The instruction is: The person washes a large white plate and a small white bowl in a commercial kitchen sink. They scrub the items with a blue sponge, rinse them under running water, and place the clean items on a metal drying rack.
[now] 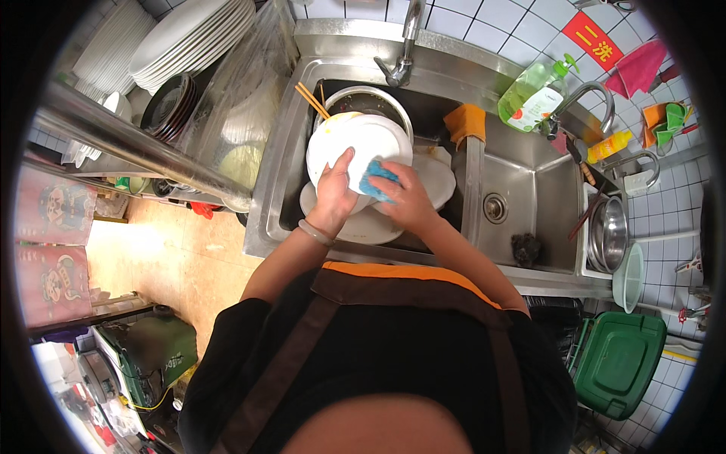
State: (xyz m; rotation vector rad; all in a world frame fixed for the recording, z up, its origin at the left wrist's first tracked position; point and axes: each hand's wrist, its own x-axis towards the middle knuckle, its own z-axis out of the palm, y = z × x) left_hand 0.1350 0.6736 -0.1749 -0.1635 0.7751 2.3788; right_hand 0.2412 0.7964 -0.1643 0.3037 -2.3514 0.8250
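Note:
My left hand (336, 184) grips a white plate (363, 142) over the left basin of a steel sink, its thumb on the plate's upper face and its other fingers hidden beneath. A blue sponge or scrubbing cloth (377, 177) is in my right hand (405, 196), pressed against the plate's right side. Another plate with yellow residue shows behind the held one. Behind them stands a round metal bowl (397, 105), partly covered, with wooden chopsticks (311, 99) sticking out at its left. More white plates (439, 179) lie below my hands in the basin.
An orange cloth (466, 122) hangs over the divider under the faucet's right side. The right basin (544, 187) holds a dark scouring pad (526, 249). Green soap bottles (536, 93) stand behind it. Metal bowls (612, 232) are at the right, stacked plates (193, 37) at the upper left.

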